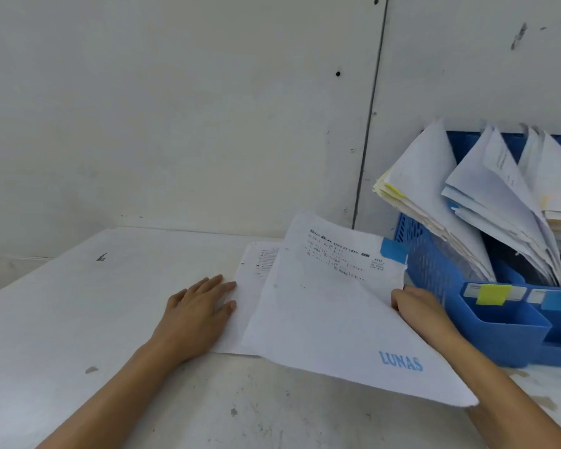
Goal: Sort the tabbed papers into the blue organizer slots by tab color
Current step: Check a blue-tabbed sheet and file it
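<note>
Blue-tabbed sheet [331,319]: held raised at right edge, beside blue organizer [506,335].
Right hand [418,311]: edge of sheet gripped.
Left hand [198,306]: laid flat, fingers straight, on lower paper [245,315].

The only word I can read from here is on the blue stamp [400,361], "LUNAS" in capitals, near the lower right corner of the top sheet [321,319]. The black printed lines at that sheet's far end are too blurred for me, as is the print on the sheet beneath [256,267]. The white labels [470,290] on the blue organizer [506,335] front are illegible.
</note>
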